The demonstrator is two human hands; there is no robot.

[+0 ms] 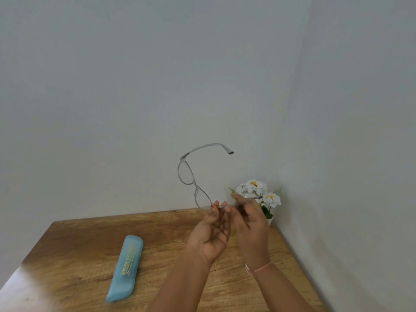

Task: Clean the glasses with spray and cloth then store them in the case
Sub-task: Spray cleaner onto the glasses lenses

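Case (125, 269), slim and blue with yellow lettering, lies flat on the table (67, 244), well apart from both hands; it is probably parked there out of the way until the storing step.

Further right, the glasses (195, 184) are lifted clear of the table and held against the pale wall (135, 86), lenses stacked one above the other and the upper temple jutting free to the right. Raising the clear frame against a plain backdrop looks like a way to check the lenses for smears.

The left hand (210, 230), palm up, pinches the lower temple near its hinge between thumb and fingertips, which keeps skin off the glass. Just beside it, the right hand (249, 221) is blurred, but its fingers seem to curl round the same temple further along, steadying the frame or perhaps starting to fold that arm.

Behind the right hand, a small pot of white flowers (254, 188) stands in the corner.

Neither spray nor cloth is in view, so how far the cleaning has got cannot be judged.
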